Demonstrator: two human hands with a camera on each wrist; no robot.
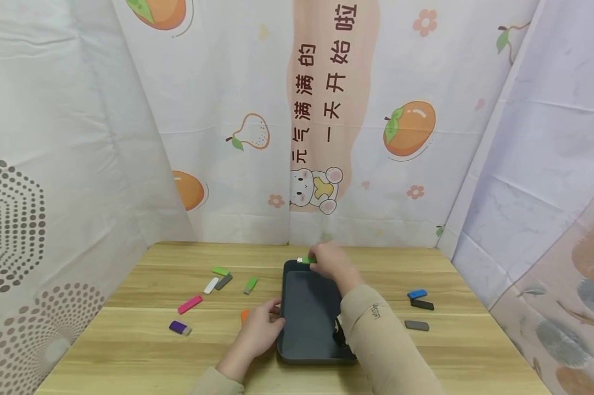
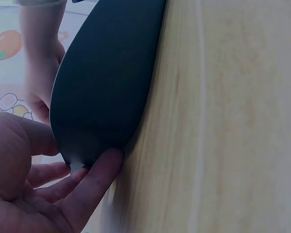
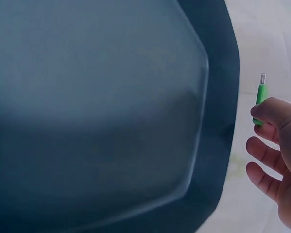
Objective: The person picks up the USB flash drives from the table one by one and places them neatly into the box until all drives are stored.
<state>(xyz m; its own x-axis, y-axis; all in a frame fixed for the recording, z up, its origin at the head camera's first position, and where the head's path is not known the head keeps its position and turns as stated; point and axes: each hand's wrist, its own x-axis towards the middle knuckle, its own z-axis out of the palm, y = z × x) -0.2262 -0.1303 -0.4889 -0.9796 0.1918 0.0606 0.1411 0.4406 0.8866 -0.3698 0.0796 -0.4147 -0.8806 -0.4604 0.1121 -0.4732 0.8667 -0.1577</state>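
A dark grey rectangular tray (image 1: 309, 315) lies on the wooden table, its inner floor bare where it shows. My left hand (image 1: 261, 328) grips its left side; in the left wrist view the fingers (image 2: 99, 177) press the outer wall while the thumb reaches over the rim. Above the tray's far edge, my right hand (image 1: 332, 263) pinches a green USB stick (image 1: 305, 260) between thumb and forefinger. Its metal plug points left in the head view. From the right wrist, the green USB stick (image 3: 260, 99) shows beyond the rim, the other fingers loosely bent.
Left of the tray lie several USB sticks, among them a pink one (image 1: 190, 304), a purple one (image 1: 178, 327), a white one (image 1: 211, 285) and a partly hidden orange piece (image 1: 245, 315). To the right are blue (image 1: 417, 294), black (image 1: 422, 304) and grey (image 1: 416, 325) sticks. Printed curtains (image 1: 228, 181) surround the table.
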